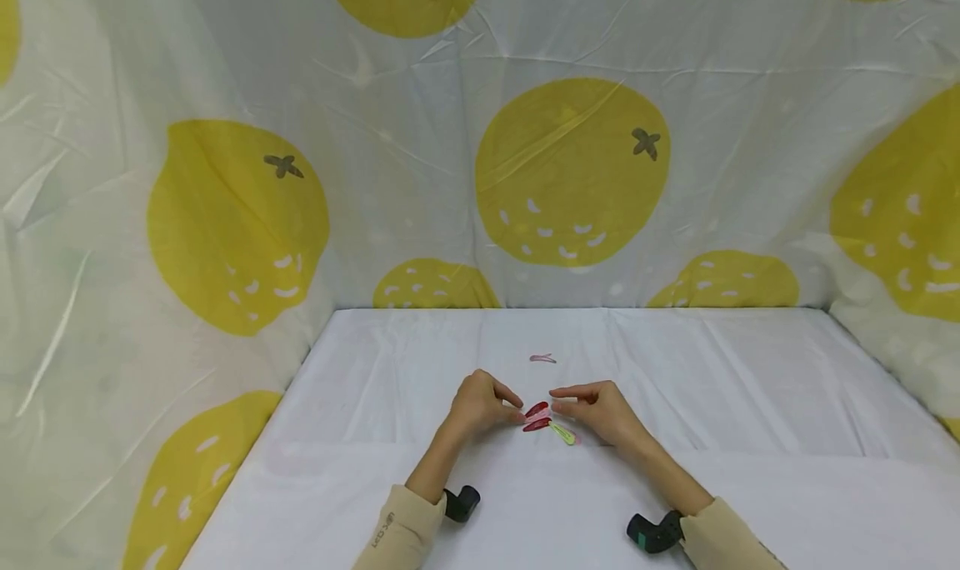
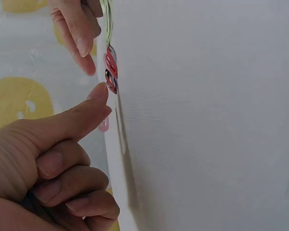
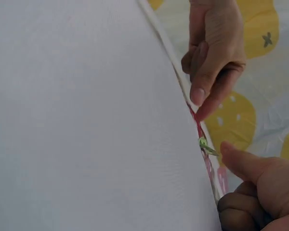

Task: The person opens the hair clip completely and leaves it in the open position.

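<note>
A small cluster of snap hair clips lies on the white table. It has a red clip (image 1: 536,408) at the back, a pink clip (image 1: 538,417) in the middle and another red clip (image 1: 536,425) in front. A green clip (image 1: 562,433) slants off to the right, with a bit of pink beside its end. My left hand (image 1: 480,405) is at the cluster's left side, thumb tip right at the clips' ends, index finger apart from it. From the right, my right hand (image 1: 600,407) reaches in with thumb and index finger spread, the thumb close to the pink clip.
Farther back on the table lies a separate pink hair clip (image 1: 542,358). White cloth covers the table (image 1: 750,387), and a curtain (image 1: 405,178) with yellow lemon prints hangs behind and at both sides. Black wrist devices (image 1: 462,503) sit by both sleeves.
</note>
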A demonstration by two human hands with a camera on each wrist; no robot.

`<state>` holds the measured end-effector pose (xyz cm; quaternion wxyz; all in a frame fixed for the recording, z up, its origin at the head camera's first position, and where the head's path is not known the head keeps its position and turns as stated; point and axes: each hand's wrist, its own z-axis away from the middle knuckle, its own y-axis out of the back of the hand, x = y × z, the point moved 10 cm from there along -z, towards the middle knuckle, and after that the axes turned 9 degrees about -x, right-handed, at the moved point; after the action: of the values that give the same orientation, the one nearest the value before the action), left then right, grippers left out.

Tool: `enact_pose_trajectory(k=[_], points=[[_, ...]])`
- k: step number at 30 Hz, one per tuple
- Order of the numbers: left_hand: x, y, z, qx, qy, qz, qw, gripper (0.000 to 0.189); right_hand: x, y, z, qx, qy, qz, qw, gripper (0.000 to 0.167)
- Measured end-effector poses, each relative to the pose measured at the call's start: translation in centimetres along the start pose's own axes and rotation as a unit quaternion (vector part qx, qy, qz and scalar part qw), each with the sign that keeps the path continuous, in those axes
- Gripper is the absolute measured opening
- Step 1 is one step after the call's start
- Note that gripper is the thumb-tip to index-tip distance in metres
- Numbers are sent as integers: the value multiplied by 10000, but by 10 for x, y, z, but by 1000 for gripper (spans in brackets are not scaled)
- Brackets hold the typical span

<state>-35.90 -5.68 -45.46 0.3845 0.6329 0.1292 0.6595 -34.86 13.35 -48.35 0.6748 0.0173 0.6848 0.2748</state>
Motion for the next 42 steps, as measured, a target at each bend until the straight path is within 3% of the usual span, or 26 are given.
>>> enact_pose_trajectory(k=[5,9,18,26,32,39,42], points=[[3,-6,0,8,-104,-12,9999,12,-8,-9,-4,-163,406,451,9980,23],[4,-11,-2,-33,-119,-9,9999,10,-10,-10,-4,-88,488,709,9963,18],[6,-17,-1,-154,-173,104,9997,7,-3,-7,0,-5,164,426,9990,15],[4,-13,-1,-139,-176,245,9994,5,-5,-9,-3,-42,280,469,9985,10],[5,-13,0,-231,-192,309,9991,5,-6,-9,-2,33,186,168,9997,12],[9,-5,0,129,-472,567,9972,8,-1,-2,-2,433,-117,-91,9990,13],[11,0,-1,268,-638,782,9945,9,0,-4,-3,364,-173,-88,9991,13]])
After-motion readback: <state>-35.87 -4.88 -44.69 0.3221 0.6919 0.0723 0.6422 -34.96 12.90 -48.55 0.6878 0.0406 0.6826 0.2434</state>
